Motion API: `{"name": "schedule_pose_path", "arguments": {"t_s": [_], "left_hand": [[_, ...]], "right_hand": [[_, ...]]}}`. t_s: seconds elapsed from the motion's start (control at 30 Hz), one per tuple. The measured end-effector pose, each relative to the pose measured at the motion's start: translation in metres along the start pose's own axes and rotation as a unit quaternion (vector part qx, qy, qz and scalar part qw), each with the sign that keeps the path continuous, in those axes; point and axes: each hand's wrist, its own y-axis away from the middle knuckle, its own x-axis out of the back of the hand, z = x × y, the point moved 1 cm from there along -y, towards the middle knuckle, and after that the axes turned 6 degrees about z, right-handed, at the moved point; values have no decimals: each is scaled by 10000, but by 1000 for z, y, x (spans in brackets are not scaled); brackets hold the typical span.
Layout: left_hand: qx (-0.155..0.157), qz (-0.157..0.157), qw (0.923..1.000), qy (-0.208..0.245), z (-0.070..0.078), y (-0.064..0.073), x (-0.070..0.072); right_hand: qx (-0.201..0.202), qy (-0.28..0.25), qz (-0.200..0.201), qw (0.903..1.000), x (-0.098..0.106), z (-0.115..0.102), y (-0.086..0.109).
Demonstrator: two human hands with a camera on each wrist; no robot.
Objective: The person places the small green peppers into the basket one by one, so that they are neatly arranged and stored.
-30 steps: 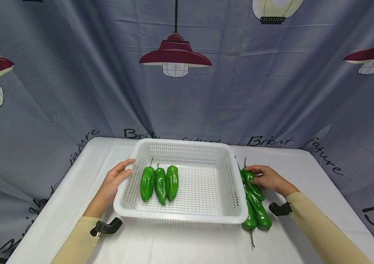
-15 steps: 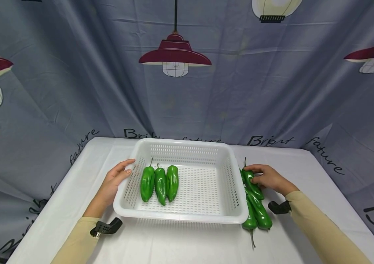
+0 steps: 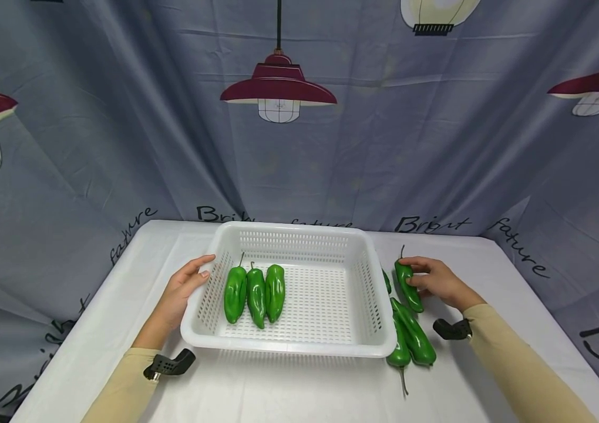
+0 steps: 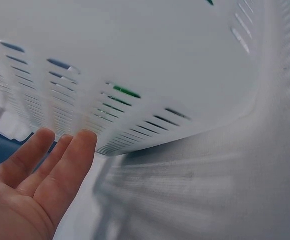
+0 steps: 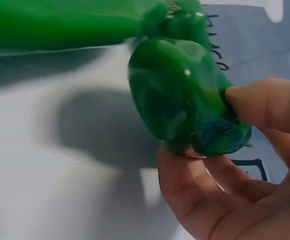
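Observation:
My right hand (image 3: 441,283) pinches a green pepper (image 3: 414,300) between thumb and fingers, right of the basket; its stem points away from me. In the right wrist view, the held pepper (image 5: 167,90) shows its rounded end, with a shadow on the cloth below. More green peppers (image 3: 420,345) lie near it, some partly hidden by the basket's edge. My left hand (image 3: 179,292) rests against the left side of the white plastic basket (image 3: 299,348). In the left wrist view its fingers (image 4: 67,172) are fairly straight beside the slotted wall (image 4: 175,75).
Three green peppers (image 3: 256,296) lie side by side in the left half of the basket. A white cloth covers the table (image 3: 278,390). Behind it hangs a grey-blue curtain (image 3: 384,147) printed with lamps and lettering.
My right hand has drawn its pepper up and slightly right, apart from the other peppers in the pile. My left hand and the basket have stayed put.

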Motion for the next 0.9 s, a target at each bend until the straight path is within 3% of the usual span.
{"name": "schedule_pose_path", "arguments": {"t_s": [0.43,0.6,0.9], "left_hand": [[103,74,9996,-259,3,0,-2],[80,63,9998,-185,4,0,-2],[24,-35,10000,3,2,0,0]], "right_hand": [[-142,-377,90,9991,17,-35,14],[-216,-534,141,9982,18,-49,17],[6,-774,3,9970,16,-79,24]]}}
